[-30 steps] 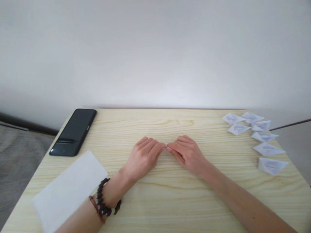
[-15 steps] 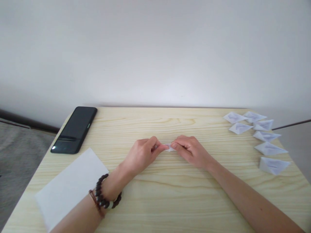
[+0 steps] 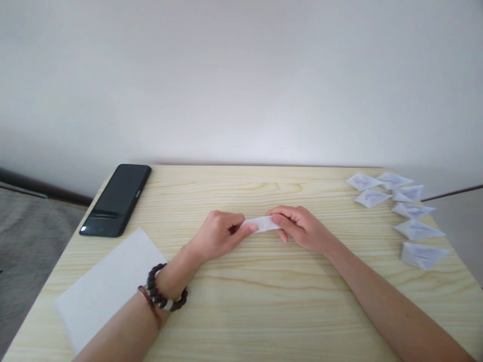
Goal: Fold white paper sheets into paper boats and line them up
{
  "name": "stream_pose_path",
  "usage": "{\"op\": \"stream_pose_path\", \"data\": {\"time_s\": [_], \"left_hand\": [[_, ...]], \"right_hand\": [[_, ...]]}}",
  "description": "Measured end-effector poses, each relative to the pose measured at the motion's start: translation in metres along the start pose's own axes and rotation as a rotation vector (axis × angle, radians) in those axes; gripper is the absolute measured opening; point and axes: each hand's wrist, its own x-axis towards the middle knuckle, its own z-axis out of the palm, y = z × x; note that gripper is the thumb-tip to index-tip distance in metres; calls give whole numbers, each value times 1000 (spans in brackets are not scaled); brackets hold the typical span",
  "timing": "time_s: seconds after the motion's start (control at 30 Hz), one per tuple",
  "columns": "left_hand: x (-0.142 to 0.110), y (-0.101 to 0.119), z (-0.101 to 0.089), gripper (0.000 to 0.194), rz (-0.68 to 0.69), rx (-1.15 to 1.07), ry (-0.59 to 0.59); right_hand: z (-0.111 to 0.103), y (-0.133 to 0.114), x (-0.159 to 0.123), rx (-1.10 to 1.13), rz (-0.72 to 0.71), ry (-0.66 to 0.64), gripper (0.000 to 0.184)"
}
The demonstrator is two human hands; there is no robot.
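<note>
A small folded strip of white paper is stretched between my two hands over the middle of the table. My left hand pinches its left end between thumb and fingers. At the other end, my right hand grips the paper, thumb on top and a fingertip showing below. The fingers cover both ends of the folded paper. Dark bead bracelets circle my left wrist.
Several folded white paper boats stand along the right side of the wooden table. A black phone lies at the back left. White paper sheets lie partly under my left forearm. A wall rises behind the table.
My hands have drawn slightly apart, and more of the folded paper shows between them. The paper now tilts up a little toward the right. Both hands still hold it.
</note>
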Motion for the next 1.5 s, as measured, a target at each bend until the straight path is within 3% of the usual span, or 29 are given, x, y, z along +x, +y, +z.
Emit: {"op": "stream_pose_path", "data": {"time_s": [0.1,0.3,0.57,0.73,0.83,0.93,1.03,1.17,1.37,1.5], "left_hand": [[1,4,-2,39,-32,-49,-82],[0,5,0,42,-20,-81,-119],[1,7,-3,47,84,-147,-176],[0,0,-1,59,141,-128,-142],[0,-2,-4,61,96,-190,-175],[0,3,-13,56,-37,-350,-341],[1,9,-24,48,-134,-486,-432],[3,12,-30,42,-149,-552,-458],[2,6,-24,49,-121,-489,-421],[0,3,-18,60,-213,-419,-317]], "right_hand": [[5,-1,0,-31,-29,37,30],[13,-6,2,-214,-87,80,27],[4,-9,2,-196,-130,-92,43],[-3,-10,2,-145,-105,-181,49],[-8,-11,2,-95,-75,-244,47],[-11,-11,2,-34,-55,-251,48],[-10,-10,1,-4,-44,-206,45],[-5,-7,0,-26,-46,-85,36],[3,-3,0,-75,-2,156,41],[5,-4,0,-48,30,263,35]]}}
